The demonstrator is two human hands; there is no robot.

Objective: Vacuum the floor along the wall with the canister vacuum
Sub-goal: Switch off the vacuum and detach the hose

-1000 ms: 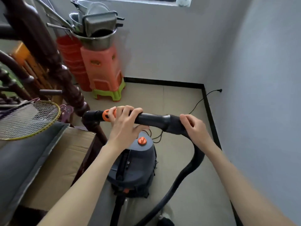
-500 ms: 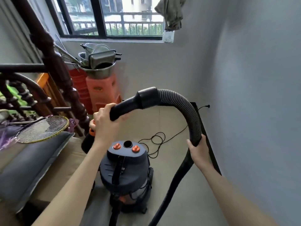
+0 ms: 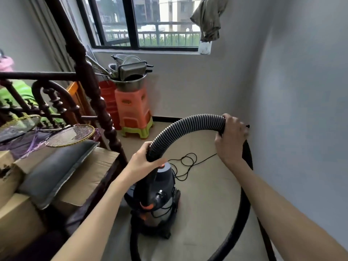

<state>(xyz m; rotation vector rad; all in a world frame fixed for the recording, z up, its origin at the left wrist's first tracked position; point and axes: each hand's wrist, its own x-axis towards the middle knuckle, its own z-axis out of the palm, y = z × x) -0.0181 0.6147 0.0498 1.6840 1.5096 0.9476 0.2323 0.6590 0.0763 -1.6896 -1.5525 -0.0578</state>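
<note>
Hands both on the ribbed hose (image 3: 188, 127): we note the left hand (image 3: 145, 162) curled round its lower end directly above the canister vacuum (image 3: 156, 200), and the right hand (image 3: 230, 140) wrapped round the far end of the arch, close to the wall (image 3: 301, 110). Between our two grips the hose bows up over the canister. From the right hand it drops and sweeps down along the wall side of the canister. Canister stands upright on the tiled floor (image 3: 205, 194). Beyond the canister a black power cord (image 3: 184, 164) lies looped. Further behind it, stacked plastic stools (image 3: 133, 112) carry metal pans (image 3: 130, 72).
</note>
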